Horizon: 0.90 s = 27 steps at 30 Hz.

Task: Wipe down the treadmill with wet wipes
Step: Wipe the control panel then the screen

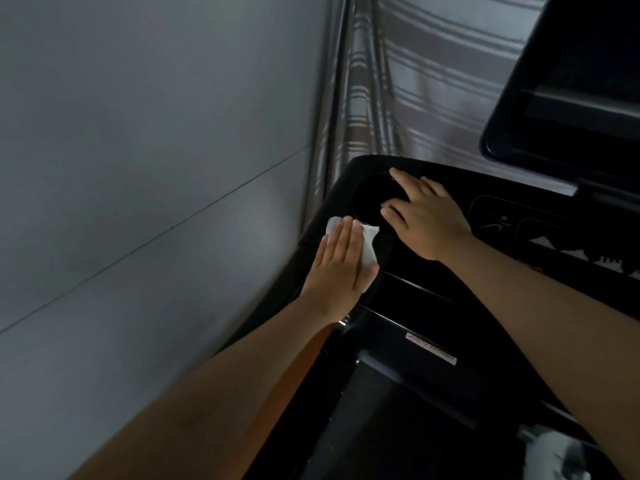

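Left hand (337, 265) flat on white wet wipe (370, 247), 7 o'clock of black treadmill cup recess (369, 200) | right hand (426, 223) open | advise overlapping strokes.

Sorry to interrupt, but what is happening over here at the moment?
A person is wiping the black treadmill console. The left hand presses a white wet wipe flat against its left edge, beside the round cup holder. The right hand rests on the holder's rim, holding nothing.
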Available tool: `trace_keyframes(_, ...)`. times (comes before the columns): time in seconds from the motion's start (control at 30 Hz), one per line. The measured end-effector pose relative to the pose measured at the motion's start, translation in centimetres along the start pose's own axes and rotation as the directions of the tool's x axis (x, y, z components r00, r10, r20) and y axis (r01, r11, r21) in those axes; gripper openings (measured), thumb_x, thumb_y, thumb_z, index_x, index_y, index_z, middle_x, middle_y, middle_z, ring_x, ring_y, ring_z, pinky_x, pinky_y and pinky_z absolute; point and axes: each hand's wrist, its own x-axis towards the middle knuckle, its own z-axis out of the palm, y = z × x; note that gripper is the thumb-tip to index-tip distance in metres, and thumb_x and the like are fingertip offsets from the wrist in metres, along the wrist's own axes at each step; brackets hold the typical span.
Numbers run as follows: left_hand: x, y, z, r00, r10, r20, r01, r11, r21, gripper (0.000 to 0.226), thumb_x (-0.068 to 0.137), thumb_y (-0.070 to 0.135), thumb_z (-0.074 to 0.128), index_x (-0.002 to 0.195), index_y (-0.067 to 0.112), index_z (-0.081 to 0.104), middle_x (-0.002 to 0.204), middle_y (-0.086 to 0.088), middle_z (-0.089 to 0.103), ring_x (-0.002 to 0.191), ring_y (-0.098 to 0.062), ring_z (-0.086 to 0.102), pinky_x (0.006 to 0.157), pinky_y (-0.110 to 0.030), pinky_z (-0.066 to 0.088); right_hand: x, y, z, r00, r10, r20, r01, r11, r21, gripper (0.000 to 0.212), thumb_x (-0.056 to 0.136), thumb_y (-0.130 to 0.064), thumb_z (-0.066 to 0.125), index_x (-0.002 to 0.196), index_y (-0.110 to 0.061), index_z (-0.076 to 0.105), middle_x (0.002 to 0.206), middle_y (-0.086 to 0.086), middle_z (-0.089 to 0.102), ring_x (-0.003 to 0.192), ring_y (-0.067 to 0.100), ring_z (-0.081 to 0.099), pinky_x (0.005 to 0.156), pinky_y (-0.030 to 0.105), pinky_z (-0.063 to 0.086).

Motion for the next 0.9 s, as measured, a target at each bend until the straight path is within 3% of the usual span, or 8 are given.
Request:
trace_keyframes(0.1, -0.7, 0.7, -0.3, 0.999, -0.023, 0.028, 0.023, 1.0, -0.016, 0.07, 0.103, 0.048, 0.014, 0.152, 0.01, -0.018, 0.16, -0.006, -0.024, 0.145, -0.015, -0.026, 0.117, -0.031, -0.018, -0.2, -0.2, -0.3, 1.0, 0.012, 0.028, -0.012, 1.0, -0.008, 0.049, 0.105, -0.043, 0.027, 0.124, -0.02, 0.065, 0.165, 0.004, 0.009, 0.149, 0.016, 0.017, 0.119, 0.035, 0.006)
trace_keyframes(0.3, -5.6, 3.4, 0.9, 0.997, -0.003, 0.08, 0.0, 1.0, 0.03, 0.072, 0.098, 0.052, 0.005, 0.149, 0.012, -0.025, 0.156, -0.003, -0.034, 0.141, -0.014, -0.035, 0.119, -0.034, -0.017, -1.1, 0.6, -1.4, 0.988, -0.041, 0.151, 0.025, 0.994, 0.103, 0.043, 0.105, -0.04, 0.03, 0.137, -0.023, 0.053, 0.165, 0.0, -0.002, 0.151, 0.015, 0.0, 0.121, 0.033, -0.002)
trace_keyframes(0.47, -4.6, 4.7, 0.1, 0.994, -0.031, 0.1, 0.026, 0.998, 0.053, 0.07, 0.103, 0.047, 0.013, 0.15, 0.009, -0.024, 0.157, -0.005, -0.032, 0.142, -0.016, -0.033, 0.118, -0.033, -0.018, -3.4, 3.3, -1.0, 1.0, -0.001, 0.009, 0.001, 0.998, 0.056, 0.048, 0.106, -0.027, 0.03, 0.153, -0.026, 0.027, 0.163, -0.001, 0.016, 0.151, 0.015, 0.011, 0.12, 0.035, 0.003)
trace_keyframes(0.63, -1.8, 4.9, -0.3, 0.996, -0.057, 0.075, 0.052, 0.996, 0.07, 0.07, 0.103, 0.047, 0.013, 0.15, 0.009, -0.023, 0.158, -0.007, -0.03, 0.143, -0.016, -0.031, 0.115, -0.031, -0.02, -2.9, 3.5, 0.1, 0.996, 0.003, -0.088, 0.001, 0.999, 0.053, 0.048, 0.103, -0.018, 0.037, 0.151, -0.023, 0.035, 0.157, 0.001, 0.035, 0.148, 0.016, 0.024, 0.119, 0.039, 0.013)
trace_keyframes(0.8, -1.6, 4.6, 0.5, 0.999, -0.043, 0.029, 0.041, 0.997, 0.072, 0.072, 0.1, 0.05, 0.009, 0.15, 0.009, -0.022, 0.158, -0.007, -0.028, 0.144, -0.015, -0.03, 0.115, -0.03, -0.02, -3.0, 3.8, 0.3, 0.998, -0.004, -0.063, 0.007, 0.999, 0.04, 0.062, 0.095, -0.033, 0.012, 0.15, -0.022, 0.037, 0.155, 0.001, 0.038, 0.147, 0.017, 0.027, 0.118, 0.041, 0.016)
trace_keyframes(0.9, -1.5, 4.5, 0.6, 0.998, -0.047, 0.038, 0.044, 0.996, 0.075, 0.075, 0.094, 0.053, 0.003, 0.15, 0.009, -0.022, 0.158, -0.007, -0.028, 0.144, -0.015, -0.029, 0.118, -0.032, -0.018, -3.0, 3.8, 0.2, 0.999, -0.007, -0.052, 0.009, 0.999, 0.039, 0.056, 0.098, -0.032, 0.017, 0.15, -0.022, 0.035, 0.156, 0.001, 0.037, 0.147, 0.017, 0.026, 0.119, 0.04, 0.014)
